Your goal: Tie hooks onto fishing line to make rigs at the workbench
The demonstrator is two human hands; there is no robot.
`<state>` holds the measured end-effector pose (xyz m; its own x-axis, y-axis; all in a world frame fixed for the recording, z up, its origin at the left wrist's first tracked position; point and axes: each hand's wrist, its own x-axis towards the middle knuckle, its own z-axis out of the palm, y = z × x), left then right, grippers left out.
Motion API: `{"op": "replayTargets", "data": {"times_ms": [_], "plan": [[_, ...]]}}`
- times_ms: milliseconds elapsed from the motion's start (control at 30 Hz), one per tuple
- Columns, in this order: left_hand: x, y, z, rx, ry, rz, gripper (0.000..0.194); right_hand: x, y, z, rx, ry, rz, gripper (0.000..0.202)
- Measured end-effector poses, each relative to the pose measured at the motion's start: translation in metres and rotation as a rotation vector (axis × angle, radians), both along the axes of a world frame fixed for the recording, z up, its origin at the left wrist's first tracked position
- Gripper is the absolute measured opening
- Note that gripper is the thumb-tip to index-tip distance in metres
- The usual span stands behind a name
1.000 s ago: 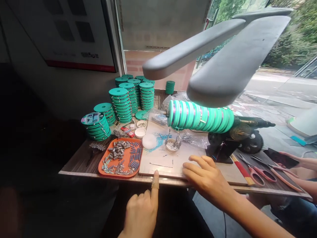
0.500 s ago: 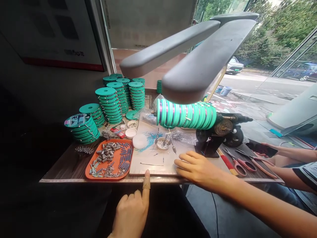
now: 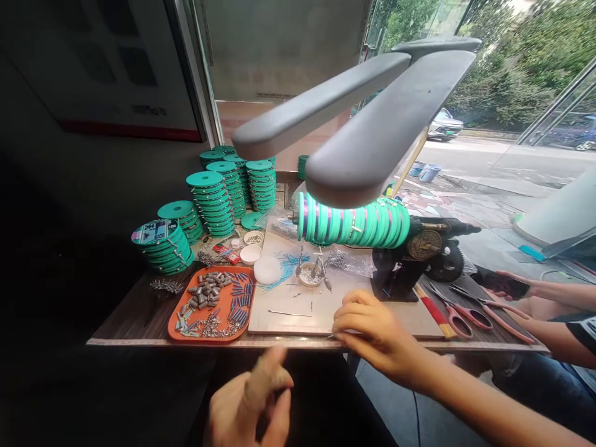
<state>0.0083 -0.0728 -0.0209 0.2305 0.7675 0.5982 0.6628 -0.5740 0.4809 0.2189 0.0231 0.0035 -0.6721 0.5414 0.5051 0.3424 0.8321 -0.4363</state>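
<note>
My left hand (image 3: pixel 254 400) hangs in front of the table edge, partly blurred, its thumb and wrapped index finger apart and nothing visible between them. At the front edge of the pale board (image 3: pixel 279 324), my right hand (image 3: pixel 367 332) has its fingertips pinched together; a tiny thin piece just shows at them, too small to name. A thin metal rod (image 3: pixel 289 313) lies on the board between the hands, with a small metal piece (image 3: pixel 311 305) near it. Left of the board, an orange tray (image 3: pixel 173 320) holds metal cylinders, dark spiral pieces and small metal parts.
Stacked green spools (image 3: pixel 212 205) stand at the back left. Behind the board, a row of green spools (image 3: pixel 354 223) sits on a black machine (image 3: pixel 395 273). A grey lamp (image 3: pixel 354 149) hangs overhead. Scissors (image 3: pixel 459 320) lie right, near another person's hand (image 3: pixel 516 279) with a phone.
My left hand has drawn back from the board's edge and its pointing finger has bent. My right hand's fingers have come together lower, at the front edge. The camera view has shifted slightly.
</note>
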Motion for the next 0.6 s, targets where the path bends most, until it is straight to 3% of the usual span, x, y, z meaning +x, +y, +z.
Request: {"op": "replayTargets", "data": {"times_ms": [33,100,200,300,400,600], "plan": [[0.003,-0.001,0.003,0.001,-0.089,-0.091,0.056,-0.007,-0.005,0.0,-0.108,0.075,-0.001,0.027],[0.012,0.001,0.003,-0.216,-0.289,-0.228,0.03,-0.023,-0.016,0.001,-0.271,0.208,0.001,0.028],[0.024,0.008,-0.004,-0.616,-0.885,-0.075,0.003,-0.046,-0.027,-0.001,-0.381,0.343,-0.019,0.03],[0.03,0.014,-0.009,-0.654,-1.339,-0.021,0.017,-0.061,-0.031,-0.005,-0.412,0.427,-0.054,0.029],[0.032,0.018,-0.007,-0.617,-1.524,0.017,0.02,-0.067,-0.032,-0.01,-0.396,0.454,-0.07,0.029],[0.032,0.024,-0.002,-0.626,-1.588,-0.012,0.019,-0.068,-0.034,-0.016,-0.397,0.432,-0.101,0.027]]}}
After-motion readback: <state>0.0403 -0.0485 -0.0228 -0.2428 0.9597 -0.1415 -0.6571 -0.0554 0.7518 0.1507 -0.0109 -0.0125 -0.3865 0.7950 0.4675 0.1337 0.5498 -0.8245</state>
